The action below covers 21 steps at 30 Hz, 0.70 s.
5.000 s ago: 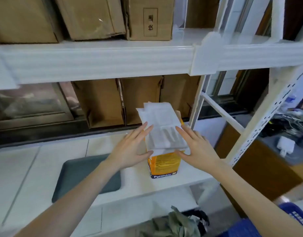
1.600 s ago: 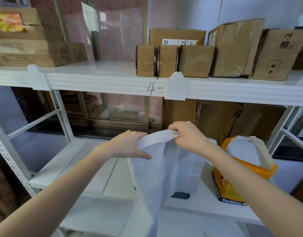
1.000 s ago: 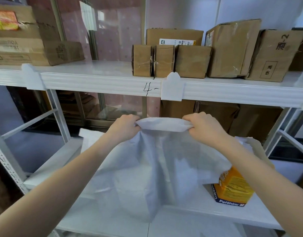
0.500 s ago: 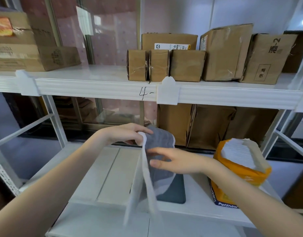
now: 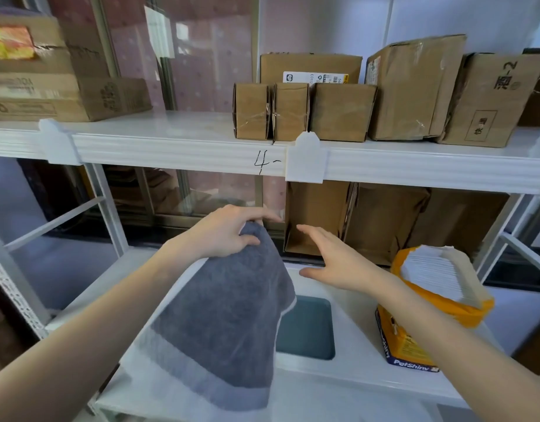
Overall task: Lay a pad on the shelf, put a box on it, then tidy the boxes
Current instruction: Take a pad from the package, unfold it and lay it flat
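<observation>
White metal shelving unit (image 5: 183, 150) with ribbed front beams and perforated uprights, "4-" handwritten on the upper beam. Behind it, glass panes in a metal window frame (image 5: 171, 86), pinkish patterned surface visible through the glass. To the right, a plain white wall (image 5: 445, 19). Soft, even daylight, slightly bluish.

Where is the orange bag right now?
The orange bag stands on the lower shelf at the right of the view, under the right forearm, in front of the brown boxes.
</observation>
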Each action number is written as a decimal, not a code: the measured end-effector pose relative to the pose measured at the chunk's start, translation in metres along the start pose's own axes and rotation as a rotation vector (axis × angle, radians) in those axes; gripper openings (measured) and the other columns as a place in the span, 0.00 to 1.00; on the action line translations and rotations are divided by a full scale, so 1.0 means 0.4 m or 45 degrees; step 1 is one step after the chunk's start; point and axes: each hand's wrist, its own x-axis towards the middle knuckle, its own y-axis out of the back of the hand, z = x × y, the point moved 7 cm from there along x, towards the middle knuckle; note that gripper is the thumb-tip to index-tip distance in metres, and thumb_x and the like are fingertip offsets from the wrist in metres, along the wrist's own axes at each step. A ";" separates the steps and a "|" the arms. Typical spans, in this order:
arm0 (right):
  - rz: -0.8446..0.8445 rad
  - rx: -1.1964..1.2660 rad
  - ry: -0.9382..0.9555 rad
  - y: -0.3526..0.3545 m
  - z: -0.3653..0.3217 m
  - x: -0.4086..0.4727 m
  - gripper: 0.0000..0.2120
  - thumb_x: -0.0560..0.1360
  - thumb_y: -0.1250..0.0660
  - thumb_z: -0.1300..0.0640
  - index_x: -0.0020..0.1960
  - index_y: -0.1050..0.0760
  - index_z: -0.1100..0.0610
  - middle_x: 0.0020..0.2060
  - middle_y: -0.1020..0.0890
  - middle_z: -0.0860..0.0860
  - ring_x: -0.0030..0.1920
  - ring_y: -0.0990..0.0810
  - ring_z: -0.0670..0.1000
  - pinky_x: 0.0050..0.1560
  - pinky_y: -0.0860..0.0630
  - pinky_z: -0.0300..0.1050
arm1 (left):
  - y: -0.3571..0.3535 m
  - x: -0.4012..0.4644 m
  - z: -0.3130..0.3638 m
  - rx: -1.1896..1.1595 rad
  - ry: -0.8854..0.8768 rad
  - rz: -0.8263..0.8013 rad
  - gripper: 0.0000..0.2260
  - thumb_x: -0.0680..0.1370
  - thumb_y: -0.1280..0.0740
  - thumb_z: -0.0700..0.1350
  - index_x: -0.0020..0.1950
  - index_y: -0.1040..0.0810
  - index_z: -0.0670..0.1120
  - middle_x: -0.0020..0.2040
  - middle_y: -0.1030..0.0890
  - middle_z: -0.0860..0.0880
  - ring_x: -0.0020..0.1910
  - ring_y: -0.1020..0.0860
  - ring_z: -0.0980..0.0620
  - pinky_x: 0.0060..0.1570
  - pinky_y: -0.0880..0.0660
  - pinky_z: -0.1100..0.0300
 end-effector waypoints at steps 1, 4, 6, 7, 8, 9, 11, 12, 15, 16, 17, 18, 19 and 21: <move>-0.010 0.006 -0.005 -0.004 -0.002 0.002 0.40 0.71 0.30 0.50 0.75 0.51 0.48 0.75 0.41 0.49 0.73 0.39 0.51 0.72 0.36 0.53 | 0.005 0.002 0.006 0.011 -0.012 -0.018 0.22 0.75 0.33 0.41 0.63 0.29 0.63 0.58 0.20 0.55 0.58 0.24 0.55 0.59 0.29 0.55; -0.025 0.034 0.001 -0.013 -0.010 0.007 0.43 0.69 0.28 0.46 0.75 0.51 0.47 0.75 0.40 0.49 0.73 0.38 0.51 0.71 0.36 0.54 | 0.026 0.007 0.032 -0.016 -0.068 -0.021 0.20 0.76 0.34 0.38 0.62 0.26 0.59 0.61 0.22 0.58 0.59 0.27 0.60 0.61 0.31 0.59; -0.057 0.062 -0.005 -0.022 -0.011 0.010 0.44 0.68 0.27 0.45 0.75 0.50 0.47 0.74 0.38 0.49 0.73 0.37 0.51 0.71 0.36 0.53 | 0.042 0.007 0.048 -0.054 -0.094 0.003 0.18 0.76 0.34 0.37 0.60 0.24 0.57 0.60 0.22 0.59 0.58 0.28 0.63 0.60 0.33 0.63; -0.091 0.090 -0.022 -0.029 -0.008 0.011 0.44 0.68 0.27 0.44 0.75 0.50 0.47 0.74 0.36 0.49 0.72 0.36 0.51 0.71 0.35 0.53 | 0.050 0.006 0.054 -0.079 -0.101 0.022 0.18 0.76 0.34 0.36 0.60 0.23 0.56 0.59 0.22 0.59 0.57 0.28 0.64 0.60 0.34 0.64; -0.130 0.125 -0.039 -0.037 -0.005 0.010 0.44 0.67 0.27 0.43 0.74 0.49 0.47 0.73 0.34 0.49 0.71 0.34 0.51 0.69 0.33 0.52 | 0.057 0.007 0.056 -0.104 -0.105 0.043 0.17 0.76 0.35 0.36 0.59 0.22 0.54 0.58 0.22 0.59 0.57 0.28 0.64 0.60 0.35 0.65; -0.160 0.158 -0.053 -0.044 -0.001 0.008 0.44 0.67 0.27 0.42 0.74 0.48 0.47 0.71 0.32 0.49 0.69 0.31 0.51 0.68 0.31 0.51 | 0.063 0.007 0.057 -0.121 -0.108 0.062 0.16 0.76 0.35 0.36 0.58 0.22 0.54 0.57 0.22 0.59 0.58 0.28 0.63 0.60 0.36 0.65; -0.177 0.186 -0.080 -0.052 0.006 0.001 0.39 0.67 0.27 0.44 0.71 0.43 0.49 0.66 0.26 0.49 0.64 0.26 0.51 0.63 0.26 0.52 | 0.075 0.009 0.056 -0.125 -0.109 0.107 0.15 0.76 0.35 0.36 0.57 0.21 0.53 0.56 0.22 0.59 0.58 0.27 0.62 0.61 0.35 0.65; -0.164 0.184 -0.097 -0.053 0.012 -0.002 0.34 0.68 0.27 0.46 0.69 0.39 0.50 0.63 0.24 0.49 0.61 0.24 0.51 0.60 0.25 0.52 | 0.080 0.010 0.052 -0.117 -0.104 0.131 0.15 0.76 0.35 0.36 0.57 0.21 0.53 0.55 0.22 0.59 0.57 0.27 0.62 0.60 0.35 0.66; -0.091 0.182 -0.137 -0.041 0.029 -0.008 0.15 0.71 0.30 0.51 0.56 0.24 0.54 0.52 0.18 0.51 0.50 0.20 0.50 0.50 0.22 0.46 | 0.091 0.011 0.030 -0.096 -0.065 0.180 0.13 0.76 0.34 0.37 0.56 0.21 0.51 0.54 0.21 0.58 0.57 0.25 0.59 0.61 0.33 0.63; -0.077 0.195 -0.150 -0.035 0.036 -0.010 0.08 0.72 0.31 0.52 0.48 0.22 0.55 0.46 0.18 0.50 0.45 0.20 0.48 0.43 0.23 0.42 | 0.092 0.012 0.021 -0.085 -0.045 0.191 0.13 0.76 0.34 0.37 0.56 0.21 0.51 0.54 0.20 0.56 0.58 0.25 0.57 0.62 0.32 0.61; -0.072 0.213 -0.166 -0.029 0.042 -0.013 0.05 0.73 0.31 0.53 0.42 0.22 0.54 0.40 0.19 0.49 0.41 0.21 0.47 0.37 0.26 0.39 | 0.093 0.013 0.012 -0.071 -0.025 0.200 0.13 0.75 0.33 0.37 0.56 0.21 0.50 0.55 0.20 0.55 0.59 0.25 0.56 0.62 0.31 0.58; -0.073 0.228 -0.181 -0.023 0.047 -0.015 0.08 0.74 0.33 0.54 0.38 0.23 0.55 0.36 0.20 0.48 0.37 0.22 0.46 0.34 0.30 0.37 | 0.091 0.014 0.003 -0.052 -0.005 0.207 0.12 0.75 0.33 0.37 0.56 0.21 0.50 0.56 0.20 0.53 0.59 0.24 0.54 0.62 0.31 0.57; -0.073 0.237 -0.192 -0.018 0.052 -0.015 0.10 0.75 0.34 0.54 0.37 0.23 0.57 0.34 0.22 0.48 0.35 0.24 0.45 0.33 0.33 0.37 | 0.088 0.015 -0.005 -0.034 0.014 0.214 0.12 0.75 0.32 0.38 0.56 0.21 0.49 0.56 0.19 0.52 0.59 0.24 0.52 0.62 0.31 0.56; -0.078 0.240 -0.193 -0.009 0.057 -0.014 0.12 0.77 0.36 0.54 0.37 0.24 0.60 0.32 0.24 0.49 0.32 0.27 0.45 0.32 0.36 0.37 | 0.079 0.019 -0.019 -0.005 0.049 0.232 0.11 0.74 0.32 0.38 0.55 0.20 0.48 0.56 0.19 0.49 0.58 0.24 0.50 0.60 0.31 0.56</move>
